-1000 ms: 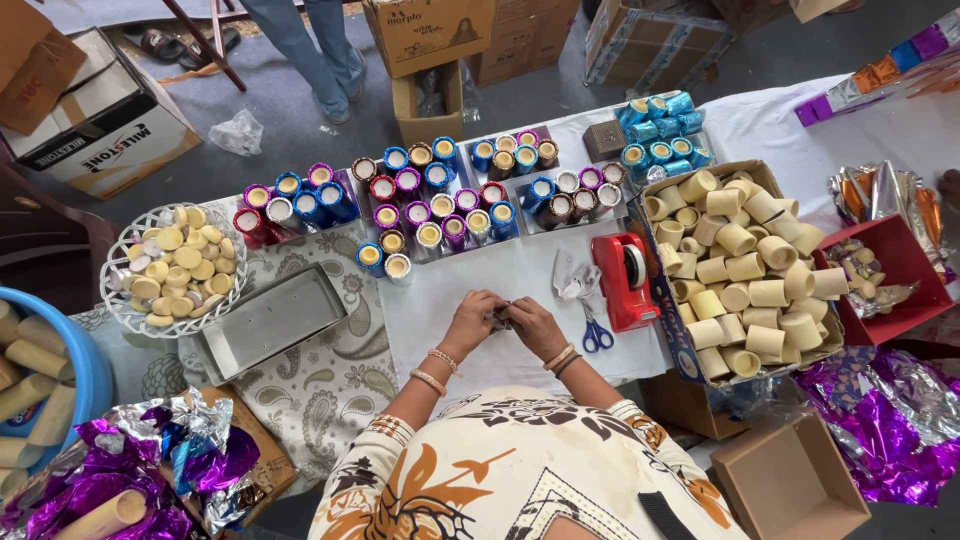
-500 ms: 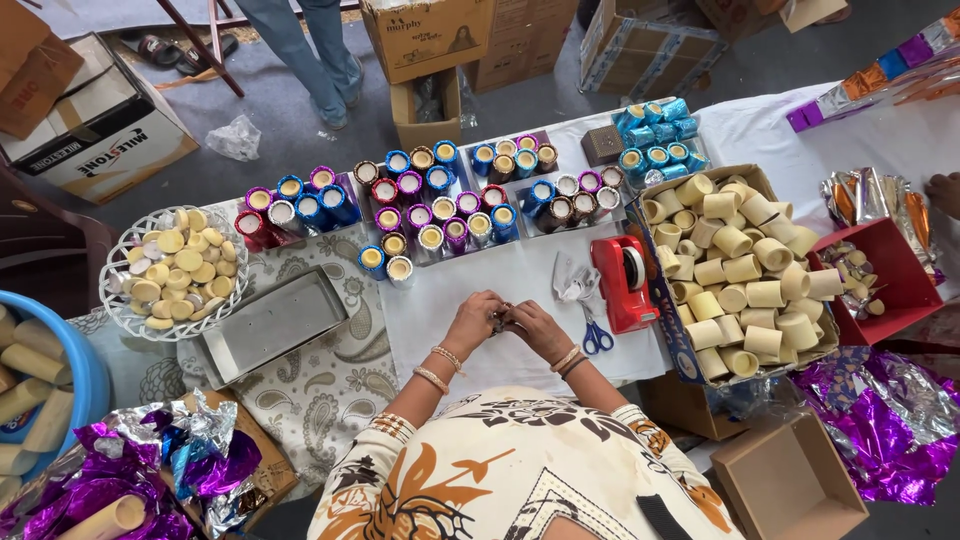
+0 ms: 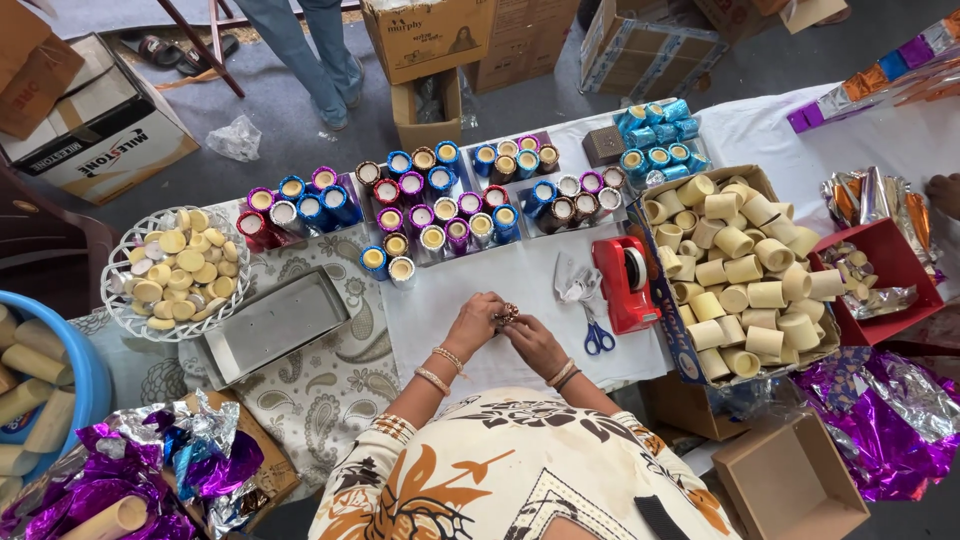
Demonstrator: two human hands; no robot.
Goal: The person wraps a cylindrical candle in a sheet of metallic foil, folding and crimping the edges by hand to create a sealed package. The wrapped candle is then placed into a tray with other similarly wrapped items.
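Flanking hands (image 3: pixel 505 322): scissors (image 3: pixel 597 335), tray (image 3: pixel 272 324)

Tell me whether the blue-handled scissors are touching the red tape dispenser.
Apart. The head view shows the blue-handled scissors lying on the white paper, with a strip of bare paper between their handles and the base of the red tape dispenser.

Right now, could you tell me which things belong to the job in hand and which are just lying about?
In hand: small piece pinched by left hand and right hand.

Lying about: scissors, tape dispenser, metal tray, box of plain tubes, wrapped tubes, basket of discs.
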